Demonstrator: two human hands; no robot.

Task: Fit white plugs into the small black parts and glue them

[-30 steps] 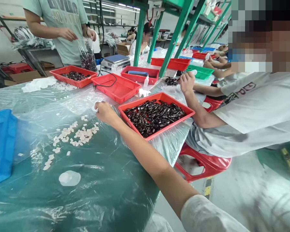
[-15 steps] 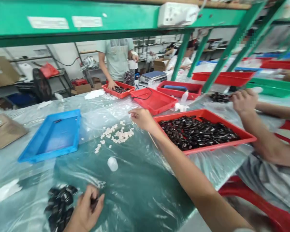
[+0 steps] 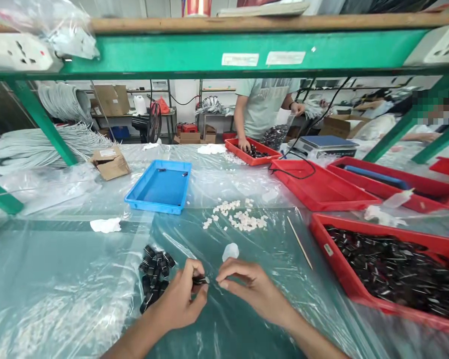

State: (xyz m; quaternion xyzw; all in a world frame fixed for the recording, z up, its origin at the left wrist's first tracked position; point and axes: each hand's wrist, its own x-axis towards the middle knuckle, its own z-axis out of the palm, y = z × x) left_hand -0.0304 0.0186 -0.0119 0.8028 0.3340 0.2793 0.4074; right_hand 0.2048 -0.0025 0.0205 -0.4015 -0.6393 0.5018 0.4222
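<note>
My left hand (image 3: 185, 296) is closed on a small black plastic part (image 3: 199, 280), its pale end pointing right. Just across a narrow gap, my right hand (image 3: 249, 286) has thumb and forefinger drawn together in a pinch; anything between those fingertips is too small to make out. A pile of similar black parts (image 3: 155, 271) lies left of my left hand. Beyond the hands, small white pieces (image 3: 247, 219) are scattered on the plastic-covered table. A translucent round cap (image 3: 230, 252) sits between them and my right hand.
At right stands a red tray (image 3: 322, 249) heaped with black parts, with a thin wooden stick (image 3: 299, 243) beside it. A blue tray (image 3: 132, 203) holds a few black pieces. Across the table a person (image 3: 265, 107) reaches into another red tray (image 3: 260, 161). A green shelf beam (image 3: 172, 55) spans overhead.
My right hand has come back from beside the white pieces to my left hand. My left hand has lifted the black part toward the middle. The view has swung left.
</note>
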